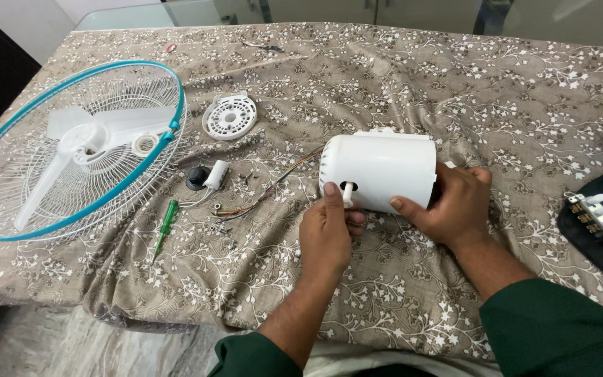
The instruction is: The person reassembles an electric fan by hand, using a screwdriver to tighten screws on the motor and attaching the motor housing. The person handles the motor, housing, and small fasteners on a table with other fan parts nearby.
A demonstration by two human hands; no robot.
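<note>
Left hand (326, 227): pinching white knob (347, 193) on the housing's side, thumb on top.
Right hand (448, 202): wrapped round rear of white motor housing (380, 171), fingers curled, steadying.
Housing: lying on its side, mid worktop (413, 84), on patterned cloth; wires (266, 192) trailing left.
Handling: likely light, rigid, smooth plastic, slippery; best cupped round the barrel, not by the knob.
Nearby: capacitor (216, 174), green screwdriver (165, 225), round vented cap (229, 116).
Far left: fan guard (71, 150) with blades.
</note>
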